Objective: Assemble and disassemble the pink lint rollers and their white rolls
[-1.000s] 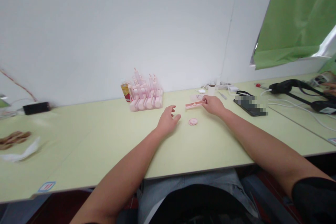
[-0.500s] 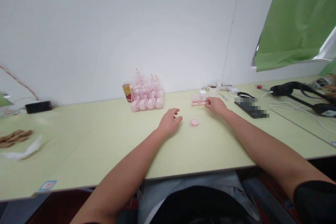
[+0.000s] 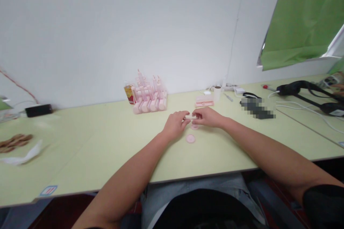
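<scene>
My left hand (image 3: 176, 124) and my right hand (image 3: 208, 117) meet over the middle of the table, fingers pinching opposite ends of a small, slim, pale piece (image 3: 191, 117). Its exact kind is too small to make out. Just below it lies a pink round piece (image 3: 195, 127), partly covered by my right hand. Nearer to me, a flat pink disc (image 3: 190, 139) rests on the tabletop. Beyond my right hand stands a small pink box (image 3: 204, 103) with a clear upper part.
Pink bottles and tubes (image 3: 150, 100) stand in a cluster near the wall beside a yellow-and-red packet (image 3: 130, 94). At the right are a white cup (image 3: 217, 94), a phone (image 3: 255, 109), cables and a black headset (image 3: 303, 89). Brown pieces (image 3: 16, 142) and a tissue (image 3: 24, 154) lie left.
My right hand has moved left from the pink box to meet my left hand, which has closed on the pale piece. Two round pink pieces now lie apart, one closer to me.
</scene>
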A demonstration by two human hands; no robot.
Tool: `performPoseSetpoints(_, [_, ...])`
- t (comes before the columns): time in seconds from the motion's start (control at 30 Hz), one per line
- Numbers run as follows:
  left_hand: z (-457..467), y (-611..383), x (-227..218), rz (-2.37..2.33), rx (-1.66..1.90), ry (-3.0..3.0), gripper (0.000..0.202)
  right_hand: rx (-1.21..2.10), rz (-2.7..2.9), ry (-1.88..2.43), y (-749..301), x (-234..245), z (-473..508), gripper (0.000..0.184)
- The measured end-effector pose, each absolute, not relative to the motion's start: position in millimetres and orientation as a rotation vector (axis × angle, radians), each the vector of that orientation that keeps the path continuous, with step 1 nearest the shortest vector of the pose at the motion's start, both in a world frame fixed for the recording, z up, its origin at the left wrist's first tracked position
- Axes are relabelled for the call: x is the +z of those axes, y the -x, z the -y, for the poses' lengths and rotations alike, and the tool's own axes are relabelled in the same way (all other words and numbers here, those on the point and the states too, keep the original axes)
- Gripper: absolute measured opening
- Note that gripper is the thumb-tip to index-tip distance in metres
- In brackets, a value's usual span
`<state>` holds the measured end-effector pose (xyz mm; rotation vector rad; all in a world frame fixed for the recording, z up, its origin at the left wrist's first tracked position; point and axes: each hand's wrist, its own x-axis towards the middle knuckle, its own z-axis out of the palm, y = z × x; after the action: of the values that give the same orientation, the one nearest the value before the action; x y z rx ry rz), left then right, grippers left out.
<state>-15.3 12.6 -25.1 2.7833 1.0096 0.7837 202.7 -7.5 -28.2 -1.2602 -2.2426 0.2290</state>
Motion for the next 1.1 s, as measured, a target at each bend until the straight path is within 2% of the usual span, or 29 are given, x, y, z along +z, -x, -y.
performPoseSetpoints(0.13, [-24.2, 22.3, -31.1, -1.073, 0.897, -2.63, 0.03, 0.037, 2.115, 1.228, -209.9, -31.5, 1.1, 0.041])
performPoseSetpoints(0.23, [-30.5, 26.7, -34.0, -1.209, 0.938, -2.5, 0.029, -0.147, 1.975, 1.22, -206.8, -31.0, 3.2, 0.039])
performPoseSetpoints(0.37, [-34.2, 30.0, -35.0, -1.224, 1.003, -2.386, 0.031, -0.152, 1.964, 1.213, -198.0, -29.1, 8.8, 0.03])
performPoseSetpoints(0.53, [-35.3, 29.3, -34.2, -1.049, 1.043, -2.349, 0.034, -0.083, 1.869, 1.219, -199.4, -33.4, 3.6, 0.035])
performPoseSetpoints(0.63, [-39.1, 30.5, -35.4, -0.967, 1.034, -2.323, 0.038, 0.02, 1.755, 1.269, -206.3, -35.6, -3.2, 0.033])
performPoseSetpoints(0.77, [-42.5, 35.7, -34.9, -1.016, 0.959, -2.485, 0.037, 0.316, 1.716, 1.32, -206.0, -38.1, -5.9, 0.037])
performPoseSetpoints(1.0, [-13.3, 18.9, -21.6, -1.082, 0.777, -2.944, 0.034, 0.879, 1.443, 1.143, -164.6, -40.9, 11.7, 0.032])
performPoseSetpoints(1.1, [-1.2, 9.5, -19.3, -1.085, 0.694, -3.02, 0.031, 0.965, 1.382, 1.1, -156.1, -36.5, 18.5, 0.032])
